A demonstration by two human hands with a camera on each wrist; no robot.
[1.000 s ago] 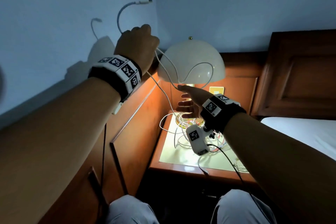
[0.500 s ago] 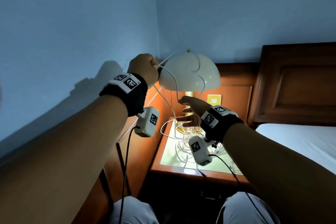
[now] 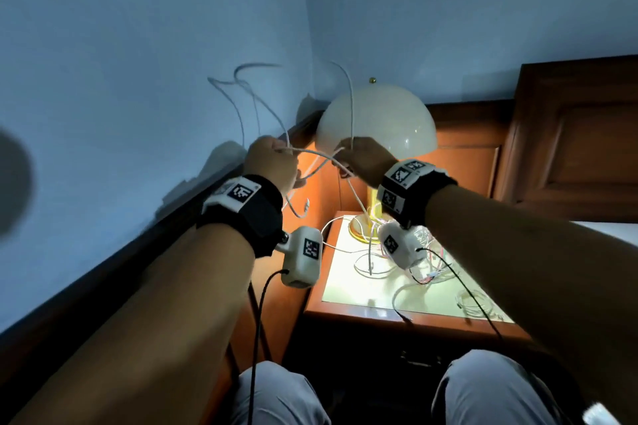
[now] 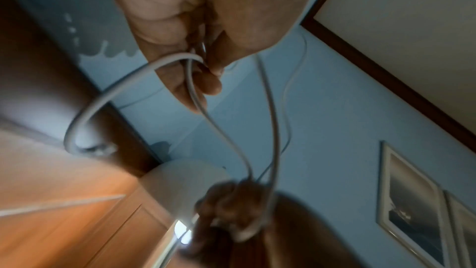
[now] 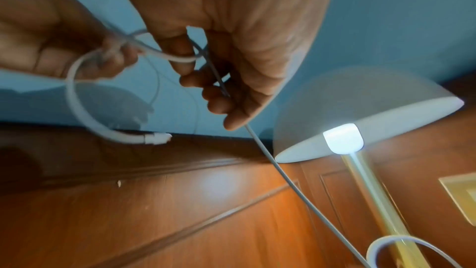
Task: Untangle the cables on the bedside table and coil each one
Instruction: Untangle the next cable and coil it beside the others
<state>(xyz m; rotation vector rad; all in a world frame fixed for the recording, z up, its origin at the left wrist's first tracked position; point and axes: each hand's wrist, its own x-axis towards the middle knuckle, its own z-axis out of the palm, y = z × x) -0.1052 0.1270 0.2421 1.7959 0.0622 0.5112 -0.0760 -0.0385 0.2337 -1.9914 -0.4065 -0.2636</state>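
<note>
Left hand [image 3: 271, 162] curled round gathered turns of the white cable [image 3: 351, 107]; right hand [image 3: 362, 162] just beside, pinching the same cable. From the right hand, slanting down to the tangle [image 3: 376, 262] on the bedside table [image 3: 352, 316].

Both hands [image 3: 272, 162] [image 3: 366, 162] raised, fingers curled

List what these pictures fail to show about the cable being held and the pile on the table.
- Head view: the right hand and its wrist camera cover part of the cable pile on the bedside table; how many cables lie there is unclear.
- Left wrist view: motion blur smears the white cable; its plug type is unreadable.
- Right wrist view: the cable runs off the bottom edge; its far end is unseen.
</note>
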